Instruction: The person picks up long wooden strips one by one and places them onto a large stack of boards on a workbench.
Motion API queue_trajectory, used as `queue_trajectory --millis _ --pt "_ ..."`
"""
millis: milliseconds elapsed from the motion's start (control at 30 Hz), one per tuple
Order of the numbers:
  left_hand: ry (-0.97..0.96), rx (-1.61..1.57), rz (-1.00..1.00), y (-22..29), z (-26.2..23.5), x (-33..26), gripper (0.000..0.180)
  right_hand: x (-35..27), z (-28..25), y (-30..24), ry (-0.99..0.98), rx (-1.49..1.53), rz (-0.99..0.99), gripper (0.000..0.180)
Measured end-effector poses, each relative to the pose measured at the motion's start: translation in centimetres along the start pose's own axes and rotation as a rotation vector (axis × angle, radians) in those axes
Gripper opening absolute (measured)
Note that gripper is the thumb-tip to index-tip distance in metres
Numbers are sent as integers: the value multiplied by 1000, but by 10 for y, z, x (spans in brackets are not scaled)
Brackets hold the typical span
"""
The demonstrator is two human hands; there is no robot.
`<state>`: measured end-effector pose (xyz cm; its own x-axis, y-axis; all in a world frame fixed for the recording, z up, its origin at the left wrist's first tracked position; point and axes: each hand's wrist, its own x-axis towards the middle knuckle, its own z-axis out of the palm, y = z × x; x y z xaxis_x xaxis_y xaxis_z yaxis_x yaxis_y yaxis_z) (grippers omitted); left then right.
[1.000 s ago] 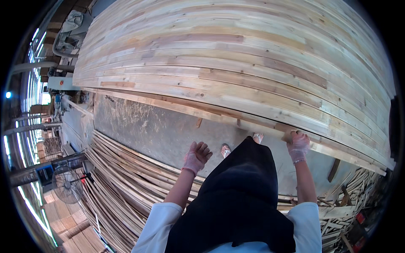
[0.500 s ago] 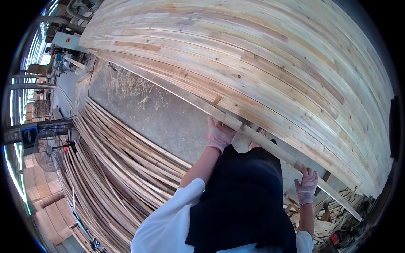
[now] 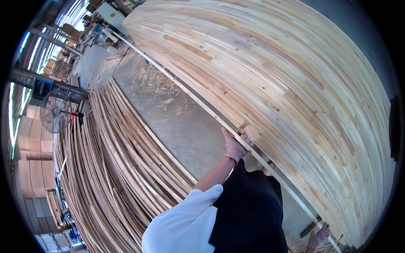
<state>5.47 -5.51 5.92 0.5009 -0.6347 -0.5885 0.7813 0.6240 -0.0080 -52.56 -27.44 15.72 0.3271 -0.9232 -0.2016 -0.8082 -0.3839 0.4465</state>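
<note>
A long, thin wooden strip [image 3: 202, 105] runs slantwise from far left to near right, along the side of a broad surface of boards [image 3: 270, 92]. My left hand [image 3: 235, 148], in a light knitted glove, is closed around the strip near its middle. At the lower right my right hand [image 3: 318, 238], gloved too, grips the same strip near its near end, partly cut off by the picture's edge. The strip appears apart from the board surface, with a dark gap between them along much of its length. A short wooden piece [image 3: 244, 125] pokes out beside my left hand.
Many long wooden strips [image 3: 130, 143] lie in a pile on the left. Sawdust covers part of the concrete floor [image 3: 164, 122] between pile and boards. A standing fan [image 3: 57, 111], stacked brown bundles [image 3: 36, 145] and a pale machine cabinet [image 3: 112, 17] are farther left.
The strip has turned, so a narrower face now shows. My right hand has moved down and right along with its near part. My view has shifted, and both hands still hold it.
</note>
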Motion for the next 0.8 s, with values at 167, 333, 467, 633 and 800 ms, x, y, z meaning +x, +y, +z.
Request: queue_trajectory --millis 167,333,467,633,800 --pt "-404 -154 -116 33 -20 -9 79 -17 43 16 -327 32 -265 55" --pt "-524 -76 -90 47 -41 -29 78 -41 84 18 -687 235 -180 68" --pt "-433 -56 -83 63 -49 -36 77 -51 97 6 -863 226 -96 77" --pt "-539 -60 -88 83 -52 -43 73 -59 92 -24 -858 225 -151 80" --pt "-359 -33 -11 85 -46 -54 72 -49 43 -52 -803 122 -270 78"
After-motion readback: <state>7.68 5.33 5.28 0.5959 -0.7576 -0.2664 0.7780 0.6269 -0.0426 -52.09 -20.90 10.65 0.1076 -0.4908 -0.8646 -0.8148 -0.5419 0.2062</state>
